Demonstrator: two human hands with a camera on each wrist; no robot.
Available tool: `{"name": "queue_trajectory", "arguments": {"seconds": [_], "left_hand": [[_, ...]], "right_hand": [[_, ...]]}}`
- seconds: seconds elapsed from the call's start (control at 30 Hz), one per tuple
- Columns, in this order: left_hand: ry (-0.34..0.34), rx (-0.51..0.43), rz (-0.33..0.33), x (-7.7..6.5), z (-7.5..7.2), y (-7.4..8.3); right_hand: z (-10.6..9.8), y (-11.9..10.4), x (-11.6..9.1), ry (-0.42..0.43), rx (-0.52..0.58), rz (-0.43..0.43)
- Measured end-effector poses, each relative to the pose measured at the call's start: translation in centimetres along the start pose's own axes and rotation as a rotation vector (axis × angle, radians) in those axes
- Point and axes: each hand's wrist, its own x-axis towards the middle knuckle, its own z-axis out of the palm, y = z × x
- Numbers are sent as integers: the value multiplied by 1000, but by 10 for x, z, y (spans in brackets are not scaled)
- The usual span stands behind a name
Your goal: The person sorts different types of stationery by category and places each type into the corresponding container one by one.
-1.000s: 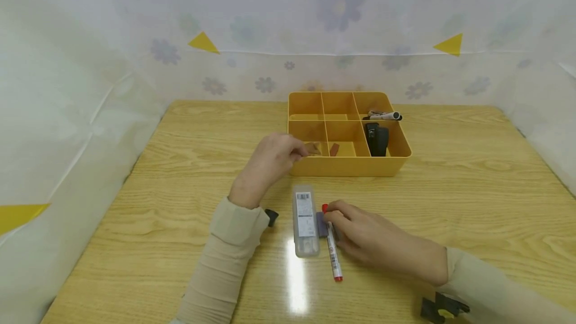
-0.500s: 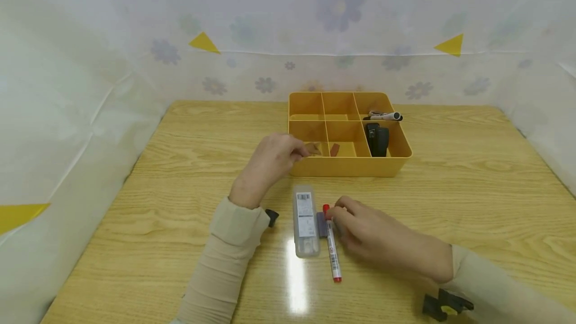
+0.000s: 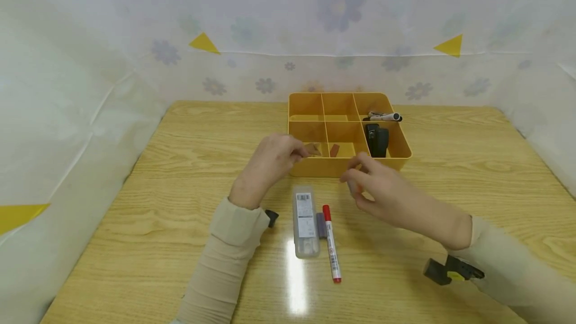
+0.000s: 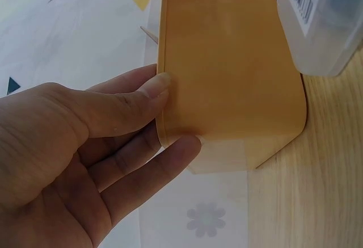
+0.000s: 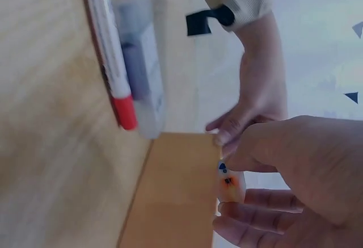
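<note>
My left hand point(image 3: 274, 159) grips the front left corner of a yellow divided organizer box point(image 3: 348, 166), its thumb outside the wall in the left wrist view. My right hand point(image 3: 382, 189), raised just before the box's front wall, pinches a small whitish piece with orange and dark blue marks point(image 5: 229, 184); its kind is unclear. A red-capped marker point(image 3: 332, 244) lies on the table. Left of it are a small purple block point(image 3: 321, 225) and a clear plastic case with a barcode label point(image 3: 306, 221).
Inside the box, a black stapler point(image 3: 378, 140) stands front right, and markers point(image 3: 384, 116) lean over the back right rim. A reddish-brown block point(image 3: 334, 150) lies front middle. Something brown and pointed point(image 3: 313, 149) shows front left. Patterned white sheeting point(image 3: 270, 69) rises behind the table.
My right hand has left the marker's side and moved up and forward to the box, carrying the small whitish piece. The marker lies almost where it was. My left hand stays put.
</note>
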Motion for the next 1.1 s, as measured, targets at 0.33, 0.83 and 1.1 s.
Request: {"name": "queue_trajectory", "arguments": {"seconds": [0.33, 0.83, 1.1], "left_hand": [[-4, -1, -17, 0, 1, 1], [0, 19, -8, 2, 2, 5], [4, 27, 4, 3, 2, 6]], "right_hand": [[-15, 27, 28, 65, -36, 26], [-4, 55, 56, -95, 109, 327], [5, 65, 64, -205, 117, 366]]}}
